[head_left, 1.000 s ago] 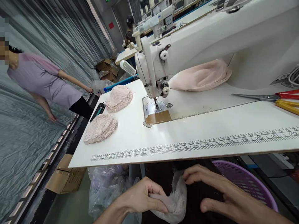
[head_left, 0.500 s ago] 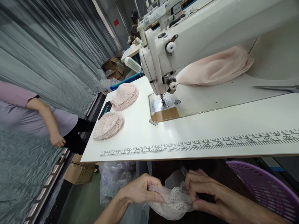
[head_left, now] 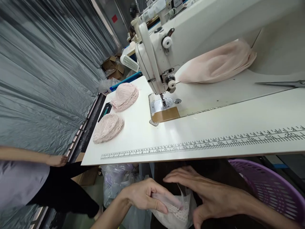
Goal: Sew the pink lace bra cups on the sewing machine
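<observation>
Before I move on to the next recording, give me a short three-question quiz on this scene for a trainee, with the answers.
1. Which thing is the left hand gripping?
A) the scissors
B) the sheer lace fabric
C) the purple basket

2. True or false: the pink bundle lies beneath the arm of the sewing machine.

3. How many separate lace stacks lie on the white tabletop, left of the machine in the picture?

Key: 1. B. 2. True. 3. Two.
</observation>
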Tool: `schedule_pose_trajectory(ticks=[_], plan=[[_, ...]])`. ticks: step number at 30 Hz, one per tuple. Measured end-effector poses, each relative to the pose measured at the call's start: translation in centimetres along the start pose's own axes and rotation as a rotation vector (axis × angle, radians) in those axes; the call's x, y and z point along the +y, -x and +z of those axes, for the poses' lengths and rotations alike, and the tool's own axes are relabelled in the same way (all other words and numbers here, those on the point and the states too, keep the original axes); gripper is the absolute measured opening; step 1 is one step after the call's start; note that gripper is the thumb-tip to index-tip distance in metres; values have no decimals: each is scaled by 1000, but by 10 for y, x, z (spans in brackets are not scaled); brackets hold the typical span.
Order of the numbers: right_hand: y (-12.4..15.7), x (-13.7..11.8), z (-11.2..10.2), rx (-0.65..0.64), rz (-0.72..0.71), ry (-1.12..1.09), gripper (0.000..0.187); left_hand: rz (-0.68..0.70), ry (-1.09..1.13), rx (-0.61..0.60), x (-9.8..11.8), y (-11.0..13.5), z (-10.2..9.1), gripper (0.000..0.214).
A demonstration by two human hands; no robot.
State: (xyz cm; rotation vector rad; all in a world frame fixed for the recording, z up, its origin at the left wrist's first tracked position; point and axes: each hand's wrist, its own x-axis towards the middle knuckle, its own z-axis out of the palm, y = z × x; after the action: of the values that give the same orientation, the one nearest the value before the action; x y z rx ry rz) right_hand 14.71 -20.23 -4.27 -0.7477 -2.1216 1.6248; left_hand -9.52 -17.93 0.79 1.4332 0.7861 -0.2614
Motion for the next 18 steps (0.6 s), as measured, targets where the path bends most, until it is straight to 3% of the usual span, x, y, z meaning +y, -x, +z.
schedule_pose_trajectory(ticks=[4, 8, 13, 18], plan=[[-8, -6, -3, -57, 13, 25, 39, 20, -25, 42, 4, 4, -3, 59], [-2, -5, -1, -29, 45, 7, 38, 20, 79, 157, 3, 6, -1, 49], [1, -2, 1, 10, 84, -45, 30, -23, 166, 231, 0, 4, 5, 52], [0, -1, -6, -96, 9, -138, 40, -27, 153, 216, 2, 8, 5, 48]])
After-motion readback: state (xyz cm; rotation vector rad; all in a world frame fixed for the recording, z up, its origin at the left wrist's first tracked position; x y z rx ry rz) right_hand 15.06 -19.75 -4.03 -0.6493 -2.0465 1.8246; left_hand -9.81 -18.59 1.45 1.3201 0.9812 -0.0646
